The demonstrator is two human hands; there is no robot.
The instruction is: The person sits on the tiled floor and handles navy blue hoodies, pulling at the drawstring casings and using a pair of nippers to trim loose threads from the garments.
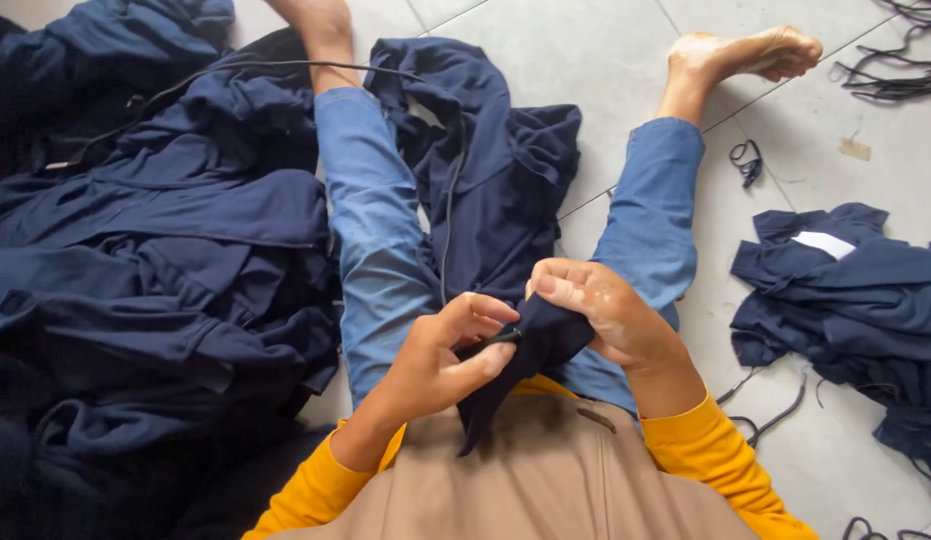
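Observation:
I sit on a tiled floor with my legs in blue jeans stretched out. A navy blue garment (pixel 496 180) lies over my lap between my legs. My right hand (pixel 606 315) grips a bunched part of this garment near my waist. My left hand (pixel 446 355) pinches a thin dark cord (pixel 448 215) at the edge of the same bunch, thumb and fingers closed on it. The cord runs up along the garment toward its hood.
A big heap of navy garments (pixel 146 270) fills the left side. A smaller navy pile (pixel 856 290) with a white label lies at the right. Loose dark cords (pixel 896 60) lie on the tiles at top right and near my right leg.

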